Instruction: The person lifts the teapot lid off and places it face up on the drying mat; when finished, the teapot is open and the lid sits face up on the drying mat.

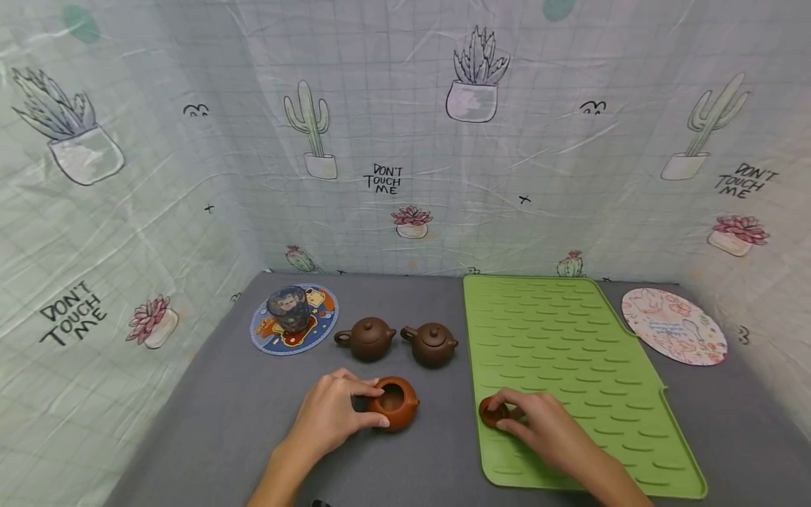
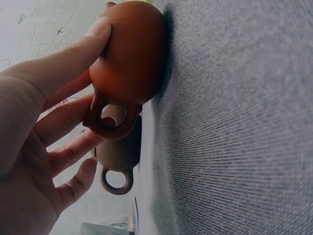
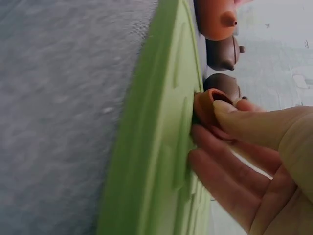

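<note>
A lidless orange-brown clay teapot (image 1: 405,414) stands on the grey cloth, its round opening facing up. My left hand (image 1: 328,412) grips it from the left, thumb and forefinger on opposite sides of the body. The left wrist view shows its loop handle (image 2: 128,125) close to the other fingers. On the left edge of the green mat (image 1: 551,352), my right hand (image 1: 541,426) pinches a small reddish clay cup (image 3: 205,108) by the rim, with the thumb just inside its mouth. Its base is right at the mat's surface.
Two dark brown lidded teapots, one left (image 1: 370,343) and one right (image 1: 433,346), stand behind the orange-brown one. A dark patterned glass (image 1: 290,310) sits on a round blue coaster (image 1: 265,338) at the back left. A pink floral coaster (image 1: 674,327) lies right of the mat.
</note>
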Tool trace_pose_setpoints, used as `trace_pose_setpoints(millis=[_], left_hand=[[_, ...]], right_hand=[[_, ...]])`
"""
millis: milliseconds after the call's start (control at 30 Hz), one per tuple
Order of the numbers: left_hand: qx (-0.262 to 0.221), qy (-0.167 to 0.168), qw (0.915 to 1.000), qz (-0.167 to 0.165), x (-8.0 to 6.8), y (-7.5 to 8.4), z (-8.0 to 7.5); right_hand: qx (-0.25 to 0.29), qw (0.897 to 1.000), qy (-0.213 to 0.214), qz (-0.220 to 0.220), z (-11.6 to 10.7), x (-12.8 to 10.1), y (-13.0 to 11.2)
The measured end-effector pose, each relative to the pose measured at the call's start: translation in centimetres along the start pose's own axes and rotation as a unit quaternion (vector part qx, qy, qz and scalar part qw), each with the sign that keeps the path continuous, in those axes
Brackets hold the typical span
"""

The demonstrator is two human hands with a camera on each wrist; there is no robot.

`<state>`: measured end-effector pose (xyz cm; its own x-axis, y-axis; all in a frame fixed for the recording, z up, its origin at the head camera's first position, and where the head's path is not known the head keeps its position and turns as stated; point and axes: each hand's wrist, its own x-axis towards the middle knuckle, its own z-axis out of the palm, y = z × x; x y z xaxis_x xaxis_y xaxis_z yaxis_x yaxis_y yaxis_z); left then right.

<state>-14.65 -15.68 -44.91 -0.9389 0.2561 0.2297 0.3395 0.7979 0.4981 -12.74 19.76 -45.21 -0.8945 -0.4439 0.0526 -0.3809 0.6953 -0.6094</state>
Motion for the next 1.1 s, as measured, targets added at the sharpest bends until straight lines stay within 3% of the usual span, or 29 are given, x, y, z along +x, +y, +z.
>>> trace_pose_setpoints(millis=[433, 633, 1100], left_hand=[[0.013, -0.001, 0.9999, -0.009, 0.08, -0.08, -0.06], [0.017, 0.001, 0.9998, -0.013, 0.04, -0.05, -0.03], [0.011, 0.0, 0.9999, -0.013, 0.15, -0.11, 0.18]], right_hand=[[-0.078, 0.996, 0.05, -0.015, 0.45, 0.35, -0.77], [-0.049, 0.996, 0.067, -0.025, 0.72, 0.31, -0.33], [-0.035, 0.999, 0.036, -0.001, 0.57, 0.7, -0.22]])
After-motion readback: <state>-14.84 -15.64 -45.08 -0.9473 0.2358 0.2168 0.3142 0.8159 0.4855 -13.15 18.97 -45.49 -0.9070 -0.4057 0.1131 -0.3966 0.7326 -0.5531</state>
